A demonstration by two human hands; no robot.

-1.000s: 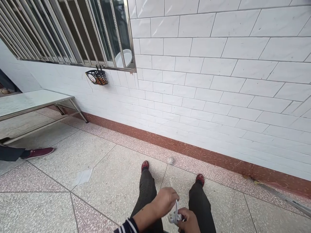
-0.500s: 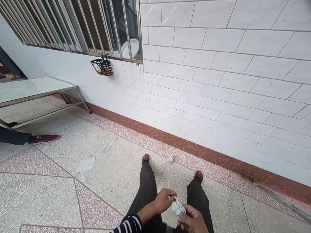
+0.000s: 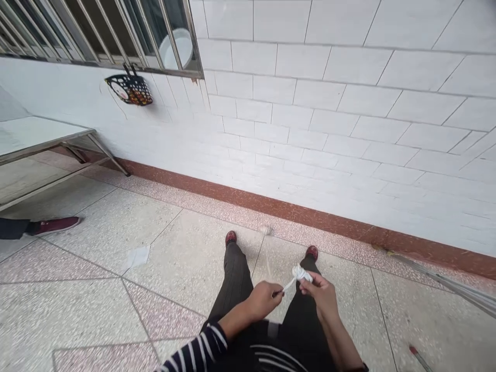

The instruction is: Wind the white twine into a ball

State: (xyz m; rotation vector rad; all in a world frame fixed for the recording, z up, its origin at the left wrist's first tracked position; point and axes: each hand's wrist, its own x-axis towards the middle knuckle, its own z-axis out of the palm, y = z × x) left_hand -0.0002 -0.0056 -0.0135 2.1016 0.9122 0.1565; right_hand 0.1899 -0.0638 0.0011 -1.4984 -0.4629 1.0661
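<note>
A small wound bundle of white cord (image 3: 301, 274) is pinched in my right hand (image 3: 320, 290), above my right knee. My left hand (image 3: 266, 299) is closed on the cord's loose strand, which runs taut from its fingertips up to the bundle. Something thin and dark shows at the left fingertips; I cannot make out what it is. On the floor near the wall lies a ball of white cord (image 3: 266, 230), between and beyond my two red shoes.
A low bench (image 3: 46, 135) stands at the left, with another person's shoe (image 3: 58, 225) in front of it. A black basket (image 3: 132, 90) hangs from the window bars. White paper (image 3: 137, 256) lies on the floor. Long poles (image 3: 437, 279) rest along the wall at right.
My hands have moved apart, and the bundle has gone up and to the right in my right hand. A stretch of cord now spans between them. The view has shifted right.
</note>
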